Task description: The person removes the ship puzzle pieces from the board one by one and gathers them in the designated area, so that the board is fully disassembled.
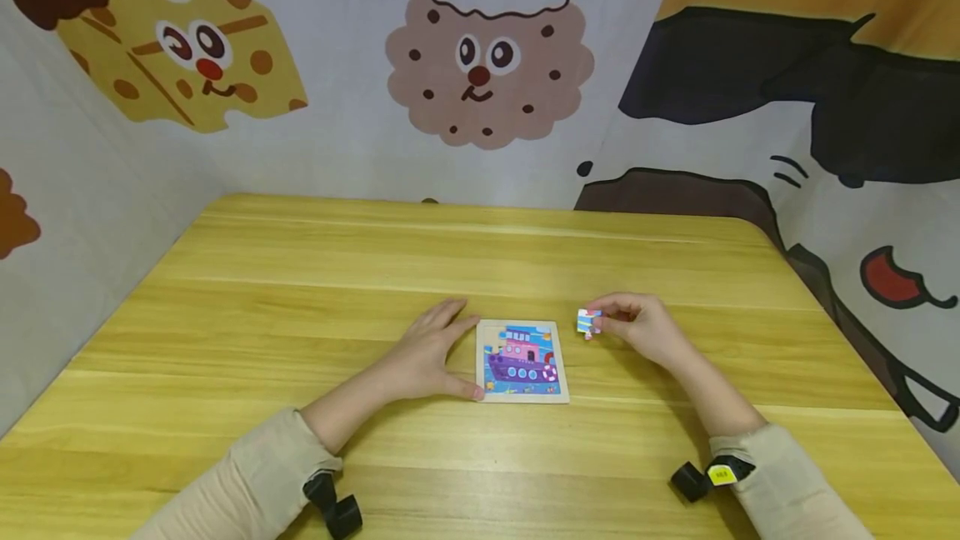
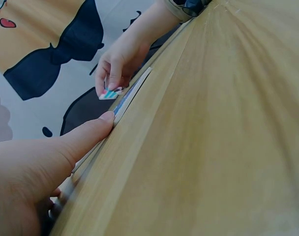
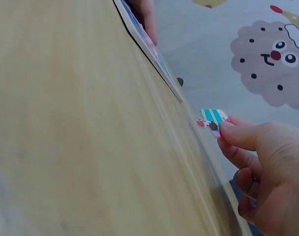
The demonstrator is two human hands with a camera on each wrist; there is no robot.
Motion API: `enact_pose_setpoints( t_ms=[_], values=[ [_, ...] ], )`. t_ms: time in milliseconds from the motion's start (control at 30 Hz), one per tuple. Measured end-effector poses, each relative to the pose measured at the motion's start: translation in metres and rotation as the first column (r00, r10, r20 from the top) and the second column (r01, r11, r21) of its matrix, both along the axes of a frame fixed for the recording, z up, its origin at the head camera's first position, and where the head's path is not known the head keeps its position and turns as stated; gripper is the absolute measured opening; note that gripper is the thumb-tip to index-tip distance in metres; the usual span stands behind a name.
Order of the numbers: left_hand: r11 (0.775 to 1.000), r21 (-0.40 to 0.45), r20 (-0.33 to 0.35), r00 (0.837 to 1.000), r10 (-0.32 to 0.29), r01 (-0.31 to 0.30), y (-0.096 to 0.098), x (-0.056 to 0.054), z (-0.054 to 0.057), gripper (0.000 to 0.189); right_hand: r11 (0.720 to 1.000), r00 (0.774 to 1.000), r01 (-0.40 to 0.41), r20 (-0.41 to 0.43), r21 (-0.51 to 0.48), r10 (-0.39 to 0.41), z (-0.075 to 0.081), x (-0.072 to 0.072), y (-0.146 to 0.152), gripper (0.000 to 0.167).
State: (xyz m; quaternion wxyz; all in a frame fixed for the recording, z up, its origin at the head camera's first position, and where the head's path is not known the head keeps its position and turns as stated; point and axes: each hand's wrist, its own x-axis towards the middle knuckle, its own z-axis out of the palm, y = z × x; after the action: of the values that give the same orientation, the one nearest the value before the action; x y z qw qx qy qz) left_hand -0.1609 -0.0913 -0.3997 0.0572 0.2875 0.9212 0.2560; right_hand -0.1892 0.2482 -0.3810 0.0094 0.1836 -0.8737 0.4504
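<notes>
A square jigsaw puzzle (image 1: 522,362) with a pale wooden frame lies flat on the table, showing a purple and pink ship on blue. Bare tan backing shows near its upper left corner. My left hand (image 1: 431,352) spreads along its left side, thumb at the lower left corner and index fingertip by the upper left one. To the right of the frame, my right hand (image 1: 643,330) pinches a small puzzle piece (image 3: 213,120) between thumb and fingers. Blue and yellow stripes with pink and red bits mark that piece. In the left wrist view, the piece (image 2: 110,93) appears beyond the board.
The wood-grain table (image 1: 480,465) extends on all sides of the puzzle. Behind it hangs a white cloth (image 1: 330,165) printed with cartoon food figures. Each sleeve cuff carries a black wrist device (image 1: 332,507).
</notes>
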Motion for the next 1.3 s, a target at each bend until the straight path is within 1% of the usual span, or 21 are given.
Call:
enact_pose_setpoints(
  t_ms=[200, 300, 500, 733, 1167, 1300],
  values=[
    [1.000, -0.001, 0.003, 1.000, 0.000, 0.000, 0.000, 0.000, 0.000, 0.111, 0.999, 0.999, 0.020, 0.034, 0.026, -0.020, -0.008, -0.006, 0.006, 0.017],
    [1.000, -0.006, 0.001, 1.000, 0.000, 0.000, -0.001, 0.000, 0.000, 0.111, 0.999, 0.999, 0.026, 0.035, 0.047, -0.027, -0.013, -0.009, 0.009, 0.017],
    [1.000, -0.008, -0.001, 1.000, -0.001, 0.001, -0.001, 0.000, -0.001, 0.110, 0.993, 0.999, 0.020, -0.031, 0.113, -0.016, -0.019, -0.010, 0.010, 0.017],
    [1.000, 0.000, 0.006, 1.000, -0.005, 0.005, 0.000, 0.001, 0.000, 0.110, 0.973, 0.996, 0.016, -0.084, 0.228, 0.003, -0.021, -0.008, 0.011, 0.016],
    [1.000, -0.001, 0.007, 1.000, -0.005, 0.005, -0.001, 0.001, 0.001, 0.110, 0.969, 0.995, 0.040, -0.096, 0.244, -0.017, -0.020, -0.007, 0.008, 0.016],
    [1.000, -0.007, 0.004, 1.000, -0.008, 0.008, -0.001, 0.000, 0.002, 0.110, 0.973, 0.994, 0.047, -0.103, 0.225, -0.024, -0.018, -0.007, 0.007, 0.016]
  ],
)
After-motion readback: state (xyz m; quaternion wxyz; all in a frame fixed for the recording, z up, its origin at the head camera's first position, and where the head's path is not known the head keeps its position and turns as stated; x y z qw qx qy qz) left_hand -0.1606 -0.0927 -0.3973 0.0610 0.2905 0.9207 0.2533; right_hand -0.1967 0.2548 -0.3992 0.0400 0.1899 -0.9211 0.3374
